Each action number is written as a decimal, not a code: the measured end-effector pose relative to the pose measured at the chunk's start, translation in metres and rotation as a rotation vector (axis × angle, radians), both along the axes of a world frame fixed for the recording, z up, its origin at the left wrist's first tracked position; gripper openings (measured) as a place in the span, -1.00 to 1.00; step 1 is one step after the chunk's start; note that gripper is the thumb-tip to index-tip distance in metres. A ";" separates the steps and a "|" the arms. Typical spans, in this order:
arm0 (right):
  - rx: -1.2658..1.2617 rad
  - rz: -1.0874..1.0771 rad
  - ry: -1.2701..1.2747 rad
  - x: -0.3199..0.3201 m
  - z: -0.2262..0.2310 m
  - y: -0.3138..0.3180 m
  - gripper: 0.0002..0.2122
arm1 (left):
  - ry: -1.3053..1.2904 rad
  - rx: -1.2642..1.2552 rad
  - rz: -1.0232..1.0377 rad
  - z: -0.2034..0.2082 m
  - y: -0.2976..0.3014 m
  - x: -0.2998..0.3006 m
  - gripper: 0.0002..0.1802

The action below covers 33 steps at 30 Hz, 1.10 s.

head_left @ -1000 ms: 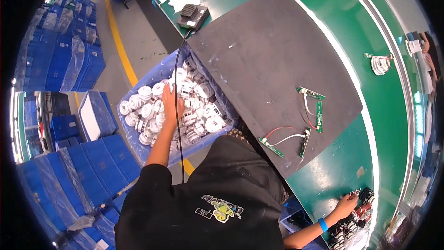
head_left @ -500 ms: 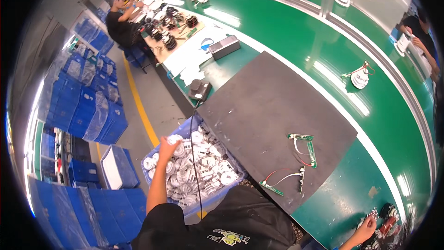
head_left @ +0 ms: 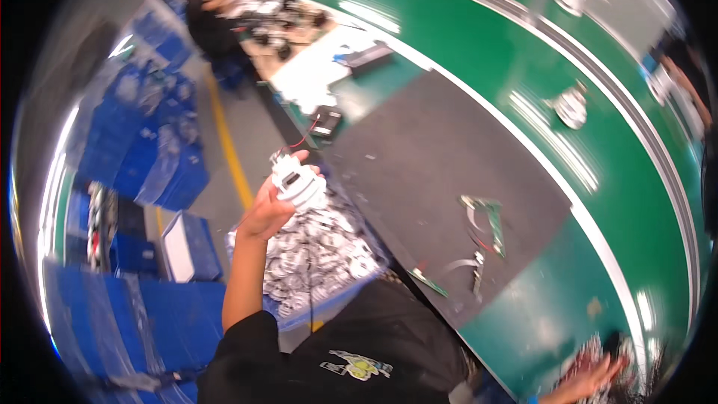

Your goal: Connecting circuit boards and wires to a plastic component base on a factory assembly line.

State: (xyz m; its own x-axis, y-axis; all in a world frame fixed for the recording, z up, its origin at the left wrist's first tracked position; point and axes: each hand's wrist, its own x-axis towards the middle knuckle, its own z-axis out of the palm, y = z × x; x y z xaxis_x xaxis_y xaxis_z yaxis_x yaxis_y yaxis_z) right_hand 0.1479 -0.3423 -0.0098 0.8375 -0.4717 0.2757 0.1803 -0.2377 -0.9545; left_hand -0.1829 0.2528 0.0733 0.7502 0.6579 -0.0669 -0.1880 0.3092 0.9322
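My left hand (head_left: 271, 209) is closed around a white round plastic housing (head_left: 301, 184) and holds it up above the blue bin (head_left: 336, 301). The housing has a dark slot in its face, and a thin red wire runs from its top. Many similar white parts (head_left: 321, 254) fill the bin below. At the lower right, my right hand (head_left: 587, 384) reaches over a pile of dark, reddish and white parts (head_left: 615, 350). Its fingers look stretched out, though motion blurs them; anything under the palm is hidden.
Green circuit boards (head_left: 493, 229) joined by wires lie on the dark mat (head_left: 419, 150). A black box-shaped device (head_left: 326, 121) sits by the mat's far left corner. Beyond runs a green conveyor (head_left: 479, 37) with a white part (head_left: 571, 108). A co-worker (head_left: 213, 22) sits far left; blue crates (head_left: 142, 329) stand left.
My left hand has come up from the bin's left side with a white housing in it. My right hand has shifted slightly, its fingers now straighter over the pile. The whole view has moved slightly.
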 end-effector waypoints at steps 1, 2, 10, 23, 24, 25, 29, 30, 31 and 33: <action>-0.217 -0.006 -0.015 0.002 0.010 0.015 -0.77 | 0.014 -0.007 -0.103 -0.004 -0.015 0.020 0.00; -0.442 -0.053 -0.005 -0.007 0.016 0.021 -0.78 | 0.030 -0.018 -0.250 -0.009 -0.032 0.051 0.01; -0.545 0.055 0.120 -0.032 0.029 0.071 -0.82 | 0.007 0.631 -0.691 -0.068 -0.215 0.189 -0.22; 0.397 0.679 0.443 -0.045 0.024 0.178 -0.50 | 0.206 0.923 -0.904 -0.039 -0.239 0.194 -0.26; 0.389 0.719 0.434 -0.039 0.023 0.178 -0.51 | 0.212 1.085 -0.824 -0.034 -0.224 0.189 -0.35; 0.401 0.738 0.417 -0.036 0.021 0.181 -0.53 | 0.219 1.246 -0.740 -0.032 -0.208 0.183 -0.44; 0.396 0.773 0.404 -0.030 0.027 0.197 -0.58 | 0.635 1.277 -0.430 -0.019 -0.152 0.138 -0.42; 0.400 0.783 0.420 -0.029 0.026 0.196 -0.58 | 0.714 1.237 -0.432 -0.013 -0.142 0.128 -0.39; 0.380 0.766 0.434 -0.027 0.024 0.192 -0.62 | 0.732 1.230 -0.433 -0.013 -0.134 0.117 -0.39; 0.352 0.710 0.411 -0.025 0.026 0.194 -0.73 | 0.771 1.185 -0.480 -0.014 -0.124 0.100 -0.36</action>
